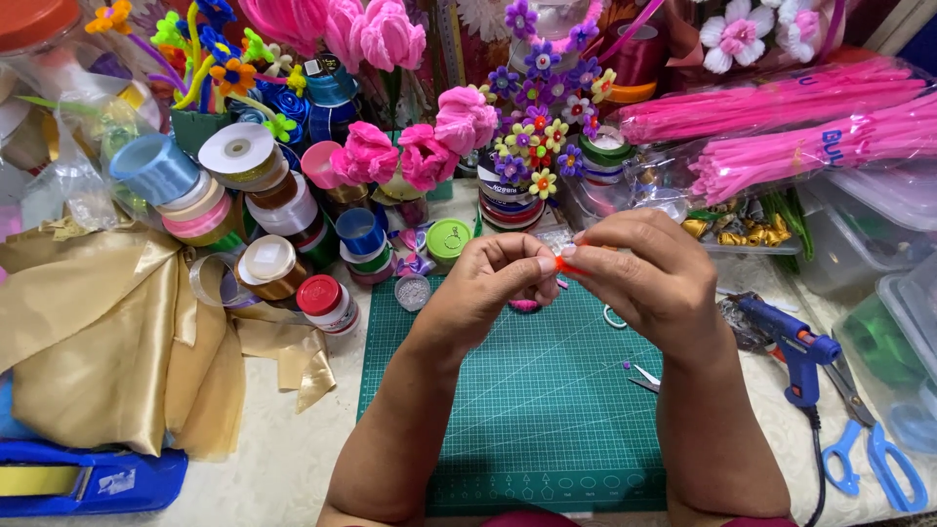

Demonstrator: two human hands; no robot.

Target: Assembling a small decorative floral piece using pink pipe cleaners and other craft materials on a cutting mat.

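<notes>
Above the green cutting mat (527,410), the left hand (493,283) and right hand (649,273) both pinch a small orange piece (566,264) between fingertips. Clear packs of pink pipe cleaners (781,117) lie beyond the mat's far right corner.

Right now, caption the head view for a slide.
Both hands, left hand and right hand, pinch a small orange piece above a green cutting mat.

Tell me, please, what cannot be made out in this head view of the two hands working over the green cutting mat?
- Orange piece: mostly hidden between the fingertips of the left hand and right hand; its shape is unclear.
- Pink item on the cutting mat: covered by the left hand.
- Blue scissors: one handle is cut by the right edge.
- Blue glue gun: nozzle lost against foil clutter.
</notes>
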